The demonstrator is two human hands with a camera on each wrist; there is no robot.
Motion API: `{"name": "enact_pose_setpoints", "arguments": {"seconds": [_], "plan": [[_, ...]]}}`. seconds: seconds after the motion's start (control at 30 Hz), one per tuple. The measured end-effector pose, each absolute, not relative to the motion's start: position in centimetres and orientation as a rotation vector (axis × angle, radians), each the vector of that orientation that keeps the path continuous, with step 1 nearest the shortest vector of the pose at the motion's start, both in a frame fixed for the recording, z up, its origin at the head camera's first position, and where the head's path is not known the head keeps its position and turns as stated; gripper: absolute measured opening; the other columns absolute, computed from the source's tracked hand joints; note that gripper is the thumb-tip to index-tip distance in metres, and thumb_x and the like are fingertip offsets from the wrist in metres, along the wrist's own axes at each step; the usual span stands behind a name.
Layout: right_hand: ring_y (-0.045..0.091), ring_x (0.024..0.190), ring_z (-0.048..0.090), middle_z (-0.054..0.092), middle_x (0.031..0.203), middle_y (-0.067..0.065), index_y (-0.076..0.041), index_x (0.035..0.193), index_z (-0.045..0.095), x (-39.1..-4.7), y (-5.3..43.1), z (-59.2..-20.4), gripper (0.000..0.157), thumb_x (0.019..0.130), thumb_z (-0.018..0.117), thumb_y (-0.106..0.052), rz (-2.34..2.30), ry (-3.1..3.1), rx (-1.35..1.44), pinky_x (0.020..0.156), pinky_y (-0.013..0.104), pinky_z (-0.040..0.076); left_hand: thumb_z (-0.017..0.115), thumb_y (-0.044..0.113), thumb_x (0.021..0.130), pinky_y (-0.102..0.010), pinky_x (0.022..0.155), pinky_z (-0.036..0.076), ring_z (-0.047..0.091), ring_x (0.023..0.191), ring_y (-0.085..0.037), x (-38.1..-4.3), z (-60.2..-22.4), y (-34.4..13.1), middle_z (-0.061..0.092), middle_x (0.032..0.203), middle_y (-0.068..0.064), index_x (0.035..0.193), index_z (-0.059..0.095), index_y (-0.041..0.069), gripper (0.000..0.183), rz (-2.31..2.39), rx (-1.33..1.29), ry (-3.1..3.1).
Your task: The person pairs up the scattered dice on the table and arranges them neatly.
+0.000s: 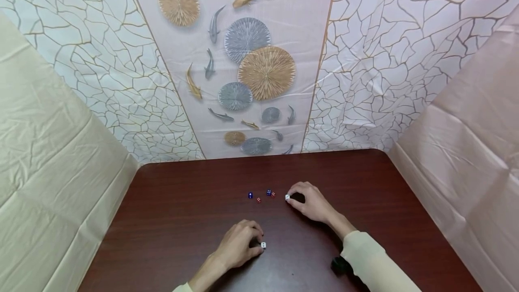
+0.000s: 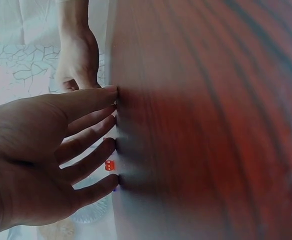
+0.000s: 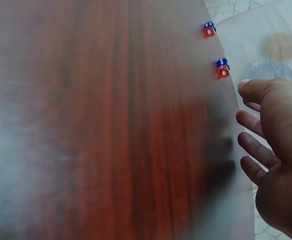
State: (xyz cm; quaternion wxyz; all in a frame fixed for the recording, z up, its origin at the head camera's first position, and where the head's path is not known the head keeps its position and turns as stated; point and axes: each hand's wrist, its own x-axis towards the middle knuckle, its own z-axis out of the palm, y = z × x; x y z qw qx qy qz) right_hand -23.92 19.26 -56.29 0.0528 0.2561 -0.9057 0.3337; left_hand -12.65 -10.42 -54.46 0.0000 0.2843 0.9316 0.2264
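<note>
My left hand (image 1: 241, 244) rests low over the table and holds a white die (image 1: 263, 245) between thumb and fingertips. Farther back, my right hand (image 1: 310, 201) pinches another white die (image 1: 287, 197) with thumb and forefinger. To its left lie a blue die (image 1: 269, 192) and a red die (image 1: 273, 194) side by side. A second blue die (image 1: 250, 195) and a second red die (image 1: 258, 200) sit a little apart, farther left. In both wrist views the white dice are hidden. The left wrist view shows one red die (image 2: 109, 165) past the fingers.
The dark red-brown wooden table (image 1: 170, 220) has rounded far corners. Patterned cloth (image 1: 259, 75) hangs behind it, and plain beige cloth closes in both sides. A small black object (image 1: 339, 266) is beside the right sleeve (image 1: 373, 256).
</note>
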Motion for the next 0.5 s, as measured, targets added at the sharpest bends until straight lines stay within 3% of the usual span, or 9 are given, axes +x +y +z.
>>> {"name": "enact_pose_setpoints", "arguments": {"seconds": [0.5], "plan": [[0.016, 0.115, 0.071, 0.079, 0.119, -0.006, -0.022, 0.111, 0.081, -20.1, 19.0, -55.3, 0.01, 0.102, 0.086, -0.022, 0.968, -2.686, 0.861, 0.098, 0.044, 0.062, 0.096, 0.021, 0.09, -0.039, 0.102, 0.062, 0.074, 0.118, -0.016, -12.6, -54.5, -10.4, 0.081, 0.119, 0.009, 0.093, 0.087, 0.019, 0.01, 0.726, 0.879, 2.916]]}}
